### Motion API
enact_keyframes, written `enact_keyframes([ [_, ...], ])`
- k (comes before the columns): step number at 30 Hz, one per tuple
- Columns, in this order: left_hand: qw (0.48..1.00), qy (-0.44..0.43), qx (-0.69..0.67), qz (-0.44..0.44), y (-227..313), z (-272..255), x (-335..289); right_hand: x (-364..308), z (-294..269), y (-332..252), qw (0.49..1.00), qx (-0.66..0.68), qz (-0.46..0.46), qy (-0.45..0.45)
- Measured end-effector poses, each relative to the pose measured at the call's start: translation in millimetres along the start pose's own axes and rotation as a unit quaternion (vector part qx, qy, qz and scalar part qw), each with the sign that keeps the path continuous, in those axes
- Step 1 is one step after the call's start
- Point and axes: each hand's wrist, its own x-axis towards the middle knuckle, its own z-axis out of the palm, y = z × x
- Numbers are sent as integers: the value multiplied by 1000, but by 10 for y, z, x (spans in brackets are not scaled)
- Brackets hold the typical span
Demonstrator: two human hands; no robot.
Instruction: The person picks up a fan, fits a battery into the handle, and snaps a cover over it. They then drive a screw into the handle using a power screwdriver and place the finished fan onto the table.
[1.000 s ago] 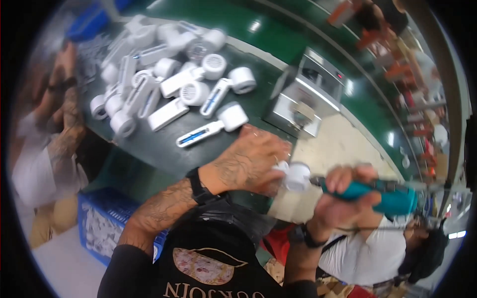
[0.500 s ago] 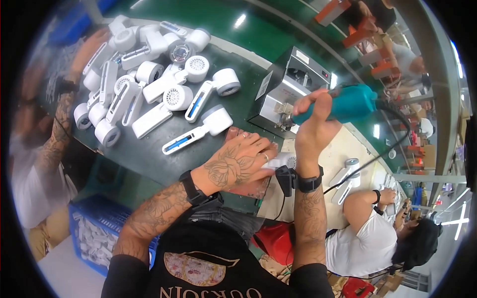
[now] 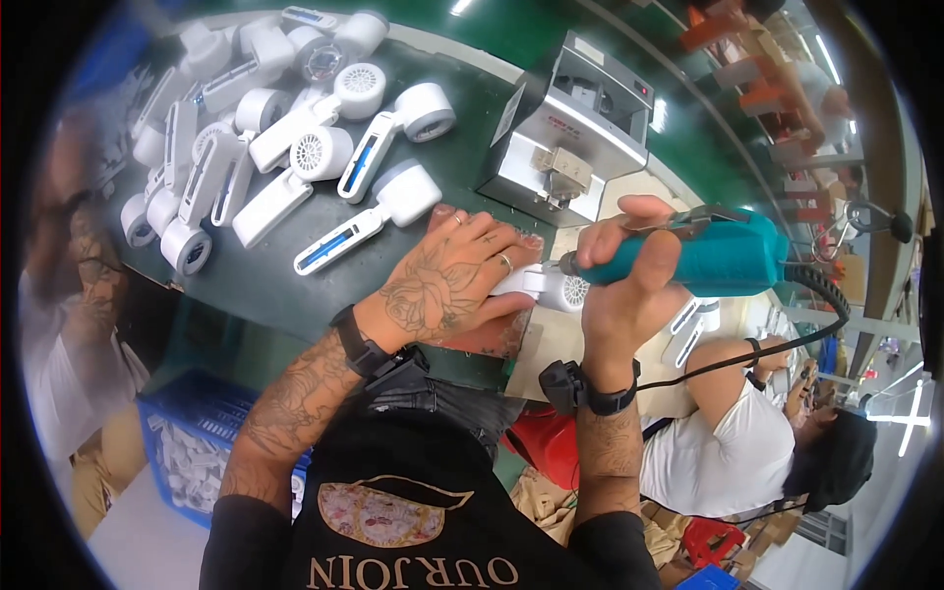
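Note:
My left hand (image 3: 442,280) presses a white handheld fan (image 3: 568,292) down on a reddish block (image 3: 492,339); its round grille end sticks out to the right of my fingers. My right hand (image 3: 629,275) is wrapped round a teal electric screwdriver (image 3: 723,258), held nearly level with its cord trailing off to the right. The driver's nose points left, close over the fan's neck beside my left fingers. Whether its tip touches the fan cannot be made out.
Many white handheld fans (image 3: 320,154) lie piled on the dark green table at left. A silver-black screw feeder (image 3: 570,128) stands behind my hands. A blue crate (image 3: 187,403) of white parts is below left. Co-workers (image 3: 723,433) sit on both sides.
The screwdriver has come away from the screw feeder, toward me, and its nose is now at the fan's neck. My left hand stays on the fan; the view has shifted slightly.

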Motion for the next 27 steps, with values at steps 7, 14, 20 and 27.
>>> enact_keyframes([
  [7, 1000, -16, 7, 9, 7, -1, -8, -95, -31, 68, 1000, -6, 13, -19],
  [14, 1000, -13, -3, 7, 4, 7, 4, -85, -65, 169, 1000, 17, 17, -20],
  [20, 1000, -19, 8, 1, 13, 18, 33, -68, -54, 218, 998, 39, -1, -48],
  [27, 1000, 1, 25, 10, -2, 20, 27, -61, -26, 194, 998, 40, 16, -44],
])
